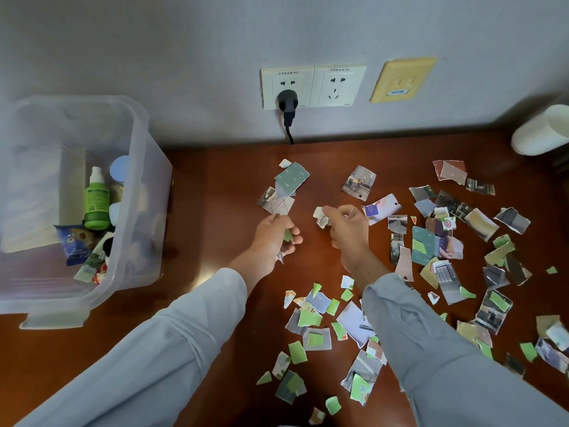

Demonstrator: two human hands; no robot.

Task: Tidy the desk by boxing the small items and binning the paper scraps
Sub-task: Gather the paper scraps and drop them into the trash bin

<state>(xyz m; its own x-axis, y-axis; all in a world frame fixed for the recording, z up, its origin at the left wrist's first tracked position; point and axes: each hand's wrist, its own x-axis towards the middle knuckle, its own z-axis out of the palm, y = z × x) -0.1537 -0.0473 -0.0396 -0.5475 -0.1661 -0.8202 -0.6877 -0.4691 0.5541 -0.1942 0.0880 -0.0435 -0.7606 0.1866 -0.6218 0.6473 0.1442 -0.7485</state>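
Observation:
Several torn paper scraps (pixel 431 251) lie spread over the brown desk (pixel 215 186), mostly on its right half and near the front. My left hand (pixel 275 238) grips a fan of scraps (pixel 286 186) that stick up from its fingers above the desk. My right hand (pixel 348 229) pinches a small crumpled scrap (pixel 320 216) just right of the left hand. A clear plastic box (pixel 135 167) stands at the left and holds a green bottle (pixel 97 204), a blue packet (pixel 74 241) and other small items.
A white cup-shaped thing (pixel 542 131) lies at the desk's far right against the wall. A black plug (pixel 288 103) sits in a wall socket, its cable dropping behind the desk. No bin is in view.

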